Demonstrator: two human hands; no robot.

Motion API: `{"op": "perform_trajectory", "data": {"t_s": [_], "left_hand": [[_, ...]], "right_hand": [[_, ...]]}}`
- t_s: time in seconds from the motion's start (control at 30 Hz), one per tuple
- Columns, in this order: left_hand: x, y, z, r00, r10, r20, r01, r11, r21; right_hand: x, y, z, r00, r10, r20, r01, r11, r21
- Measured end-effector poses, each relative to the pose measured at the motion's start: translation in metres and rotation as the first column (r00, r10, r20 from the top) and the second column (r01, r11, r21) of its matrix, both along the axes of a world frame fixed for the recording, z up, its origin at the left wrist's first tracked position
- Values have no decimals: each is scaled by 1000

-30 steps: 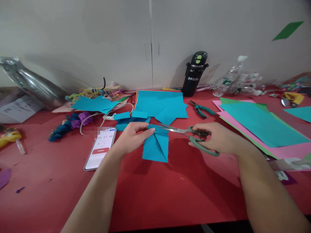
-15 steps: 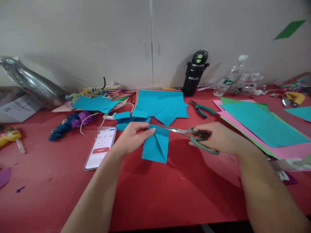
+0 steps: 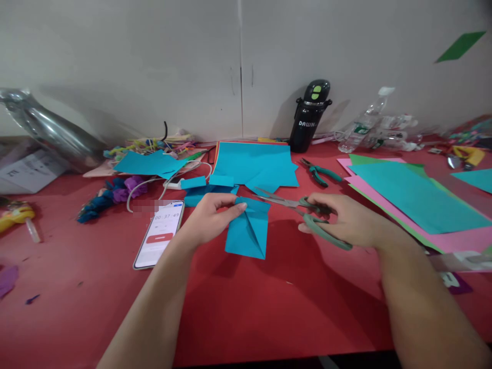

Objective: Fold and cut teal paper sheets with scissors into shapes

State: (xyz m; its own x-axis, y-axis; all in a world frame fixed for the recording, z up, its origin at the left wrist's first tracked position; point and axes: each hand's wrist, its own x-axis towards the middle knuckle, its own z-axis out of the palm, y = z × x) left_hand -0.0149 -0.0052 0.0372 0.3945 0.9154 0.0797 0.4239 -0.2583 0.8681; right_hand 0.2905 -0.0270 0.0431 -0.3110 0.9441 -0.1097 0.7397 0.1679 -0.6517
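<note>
Pinched between the thumb and fingers of my left hand (image 3: 213,218) is a folded piece of blue paper (image 3: 246,233), held by its top left corner above the red table. A crease runs diagonally down its front. My right hand (image 3: 342,215) has its fingers through the green handles of the scissors (image 3: 321,225). The blades are parted and point left, lying at the paper's upper right edge. Just behind the held piece are smaller blue paper pieces (image 3: 209,193), partly hidden by my left hand.
Left of my left hand lies a phone (image 3: 163,230) showing a timer. Behind are a stack of blue sheets (image 3: 249,159), pliers (image 3: 321,173) and a black bottle (image 3: 307,120). Coloured sheets (image 3: 415,195) lie at the right. A plastic bottle (image 3: 361,125) stands near the wall.
The scissors' blades have opened wider and their handles have spread slightly apart. My left hand and the blue paper stay almost in place.
</note>
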Motion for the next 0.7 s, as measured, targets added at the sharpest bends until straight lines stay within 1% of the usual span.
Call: {"op": "perform_trajectory", "data": {"t_s": [0.07, 0.3, 0.5, 0.7], "left_hand": [[1, -1, 1, 1000, -8, 1, 8, 1000, 5], [4, -4, 4, 999, 4, -37, -3, 1000, 30], [7, -5, 4, 998, 2, -57, 0, 1000, 23], [7, -5, 4, 999, -16, -42, 15, 1000, -10]], "right_hand": [[0, 2, -2, 1000, -16, 11, 16, 1000, -3], [-5, 1, -5, 1000, 1, 13, -1, 1000, -6], [-9, 0, -7, 1000, 2, 0, -2, 998, 63], [-10, 2, -7, 1000, 8, 24, -10, 997, 72]]}}
